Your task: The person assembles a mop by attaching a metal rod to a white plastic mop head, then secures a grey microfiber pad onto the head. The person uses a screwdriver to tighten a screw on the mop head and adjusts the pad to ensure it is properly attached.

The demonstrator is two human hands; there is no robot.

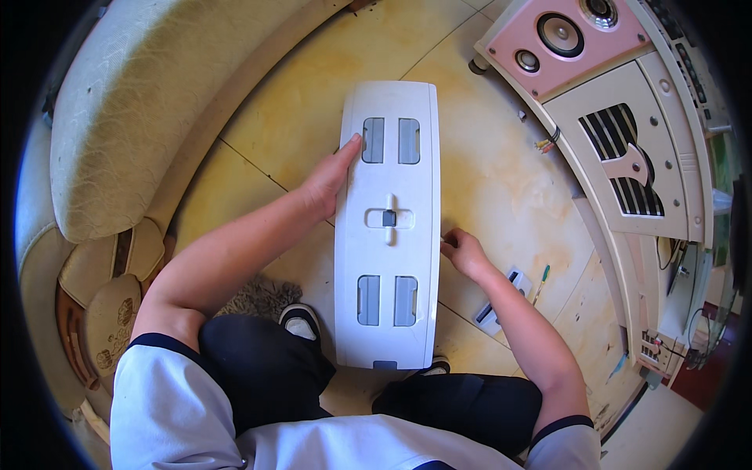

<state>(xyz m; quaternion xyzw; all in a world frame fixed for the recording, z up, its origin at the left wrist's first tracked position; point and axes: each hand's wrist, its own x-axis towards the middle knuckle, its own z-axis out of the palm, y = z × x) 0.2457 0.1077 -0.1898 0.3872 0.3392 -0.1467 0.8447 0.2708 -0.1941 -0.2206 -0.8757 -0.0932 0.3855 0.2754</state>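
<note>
A long white plastic case (pixel 388 341) stands between my knees, its broad face toward me. Four grey recessed panels (pixel 410 141) sit on that face, two at the far end and two at the near end. At its middle is a cross-shaped recess with a white bar and a small dark square piece (pixel 389 218). My left hand (pixel 337 176) grips the case's left edge, thumb on its face by the far grey panel, the other fingers hidden behind. At the right edge, my right hand (pixel 464 252) has its fingers bent in a pinch; what they hold is too small to tell.
On the tiled floor (pixel 517 188), right of my right forearm, lie a white-and-dark flat part (pixel 501 301) and a thin green-and-yellow stick (pixel 541 283). A cream sofa (pixel 117 117) curves along the left. A cabinet with a pink speaker panel (pixel 517 31) and loose cables (pixel 548 142) stands right.
</note>
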